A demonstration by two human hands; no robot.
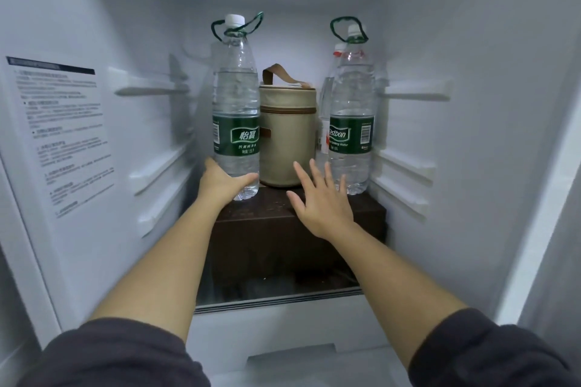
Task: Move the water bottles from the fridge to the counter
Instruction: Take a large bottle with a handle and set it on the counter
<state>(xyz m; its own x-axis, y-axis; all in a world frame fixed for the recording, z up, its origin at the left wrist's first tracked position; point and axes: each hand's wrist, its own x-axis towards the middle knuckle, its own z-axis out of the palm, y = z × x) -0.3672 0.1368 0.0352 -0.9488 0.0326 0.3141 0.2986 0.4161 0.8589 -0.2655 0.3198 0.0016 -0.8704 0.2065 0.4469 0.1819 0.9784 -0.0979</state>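
L hand (220, 181) curls round the left bottle (235, 104) at its base, thumb across the front; R hand (320, 201) fingers spread, holding nothing, near the right bottle (352, 110); 3 bottles incl. rear bottle (325, 94), 1 beige bag (287, 135) between, on a dark box (283, 236) in the fridge (471, 135).

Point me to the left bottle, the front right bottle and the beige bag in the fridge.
left bottle (236, 137): head view, on its green label.
front right bottle (351, 135): head view, on its green label.
beige bag (287, 148): head view, on its side wall below the zip.
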